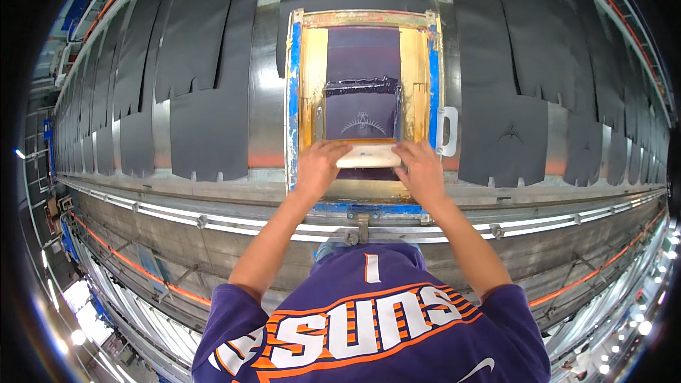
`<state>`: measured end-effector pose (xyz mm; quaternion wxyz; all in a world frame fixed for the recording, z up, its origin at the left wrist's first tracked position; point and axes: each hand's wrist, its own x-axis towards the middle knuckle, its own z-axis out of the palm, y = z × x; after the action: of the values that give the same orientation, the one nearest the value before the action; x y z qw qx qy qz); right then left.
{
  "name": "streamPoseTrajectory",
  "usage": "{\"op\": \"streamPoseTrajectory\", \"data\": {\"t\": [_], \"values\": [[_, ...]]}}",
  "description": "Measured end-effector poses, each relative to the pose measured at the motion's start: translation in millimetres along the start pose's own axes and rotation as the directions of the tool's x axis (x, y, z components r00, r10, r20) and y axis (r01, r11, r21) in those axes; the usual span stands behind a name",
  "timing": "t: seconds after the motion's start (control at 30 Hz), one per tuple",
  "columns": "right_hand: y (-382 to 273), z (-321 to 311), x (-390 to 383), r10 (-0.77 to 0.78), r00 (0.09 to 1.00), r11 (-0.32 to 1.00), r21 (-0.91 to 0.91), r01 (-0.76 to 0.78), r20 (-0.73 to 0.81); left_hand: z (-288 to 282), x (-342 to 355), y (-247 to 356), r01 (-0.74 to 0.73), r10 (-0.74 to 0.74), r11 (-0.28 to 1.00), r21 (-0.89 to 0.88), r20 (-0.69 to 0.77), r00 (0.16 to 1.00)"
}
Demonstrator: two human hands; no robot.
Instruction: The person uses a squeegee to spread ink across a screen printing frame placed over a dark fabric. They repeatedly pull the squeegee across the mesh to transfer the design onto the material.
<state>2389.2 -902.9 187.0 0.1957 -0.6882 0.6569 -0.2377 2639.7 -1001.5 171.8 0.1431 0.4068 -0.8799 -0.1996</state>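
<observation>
The left hand [319, 163] and right hand [423, 168] grip the squeegee [365, 157] by opposite ends, across the screen [434, 64] toward its near edge; even pressure and a steady angle should serve best.

A: Where is lettering seen?
B: On the purple, orange-striped fabric shirt [507, 340], one large white word [376, 326] edged in orange is printed.
A: Any number?
B: Above it, a single white numeral [372, 268] is shown; below, a white tick-shaped emblem [479, 370].
A: And the rectangular printing screen with blue-edged sides [434, 57]?
B: Only a pale arched design [364, 126] is seen there; its tiny marks cannot be read.
</observation>
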Motion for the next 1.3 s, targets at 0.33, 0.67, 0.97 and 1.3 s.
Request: {"op": "streamPoseTrajectory", "data": {"t": [0.33,0.67,0.97,1.3], "values": [[43,15,71,0.062,0.994,0.996,0.07,-0.056,-0.085,-3,86,-26,0.032,-0.035,0.994,0.104,0.034,0.999],[68,13,4,0.247,0.923,0.937,0.316,-0.15,-0.295,-2,30,-36,0.117,-0.1,0.986,-0.115,0.149,0.984],[142,52,24,0.69,0.696,0.64,0.617,-0.458,-0.198,66,71,-60,-0.019,0.03,0.994,-0.109,0.099,0.995],[107,45,48,0.452,0.697,0.884,0.388,-0.263,-0.557,73,-100,-23,-0.146,0.156,0.978,-0.146,0.06,0.986]]}}
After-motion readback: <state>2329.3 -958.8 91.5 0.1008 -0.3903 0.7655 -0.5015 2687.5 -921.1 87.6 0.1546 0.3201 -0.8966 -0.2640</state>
